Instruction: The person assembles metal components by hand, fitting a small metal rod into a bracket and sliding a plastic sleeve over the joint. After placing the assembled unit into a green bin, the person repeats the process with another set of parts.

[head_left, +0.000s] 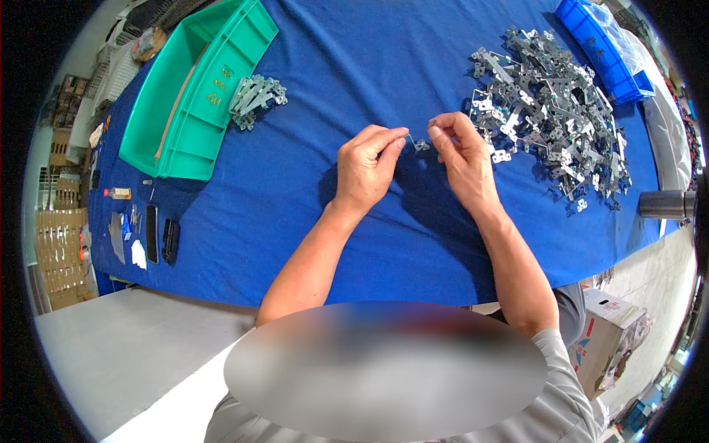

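Observation:
My left hand and my right hand meet over the blue cloth, fingertips pinched together on one small metal bracket held between them. A big loose heap of the same silver brackets lies just right of my right hand. A small neat bundle of brackets rests further left, beside a green tray.
A green plastic tray stands at the far left, a blue bin at the far right. A phone, a black case and small tools lie at the table's left end. A cardboard box sits on the floor.

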`<state>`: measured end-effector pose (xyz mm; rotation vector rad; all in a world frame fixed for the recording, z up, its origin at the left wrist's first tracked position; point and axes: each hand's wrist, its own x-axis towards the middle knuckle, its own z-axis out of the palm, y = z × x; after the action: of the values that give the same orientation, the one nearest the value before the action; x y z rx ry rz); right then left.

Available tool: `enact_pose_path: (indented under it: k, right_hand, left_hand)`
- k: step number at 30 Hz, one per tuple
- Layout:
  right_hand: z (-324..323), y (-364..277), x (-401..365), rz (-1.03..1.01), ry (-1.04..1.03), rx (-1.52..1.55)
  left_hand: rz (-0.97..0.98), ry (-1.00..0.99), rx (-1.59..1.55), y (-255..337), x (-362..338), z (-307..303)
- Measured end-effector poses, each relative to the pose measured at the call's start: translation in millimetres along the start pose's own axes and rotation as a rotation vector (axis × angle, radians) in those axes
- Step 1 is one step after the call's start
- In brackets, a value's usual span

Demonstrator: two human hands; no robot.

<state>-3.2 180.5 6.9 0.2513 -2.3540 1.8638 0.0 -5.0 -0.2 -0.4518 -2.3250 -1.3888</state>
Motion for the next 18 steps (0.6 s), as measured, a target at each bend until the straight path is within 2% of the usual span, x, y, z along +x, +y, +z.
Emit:
enact_pose_path:
  k: [3, 5, 9, 15, 18]
  right_hand:
    - [-1.1, -5.0, -0.7, 0.166, -0.051, 0.168]
    - [0.6, -5.8, -2.2, 0.145, -0.12, 0.107]
    - [2.4, -9.7, -4.9, 0.111, -0.184, 0.015]
    - [0.8, -9.1, -4.2, 0.083, -0.161, -0.073]
    - [0.1, -3.2, -3.9, -0.027, -0.118, -0.191]
  left_hand:
    - [-0.193, 0.028, -0.105, -5.1, -0.6, -0.4]
    - [-0.373, 0.07, -0.276, -5.7, -0.6, 1.5]
    - [-0.337, 0.062, -0.264, -4.2, -0.9, 1.0]
    - [-0.3, 0.032, -0.208, -4.3, -1.7, -0.7]
    - [-0.035, 0.068, -0.052, -7.3, 0.8, -2.9]
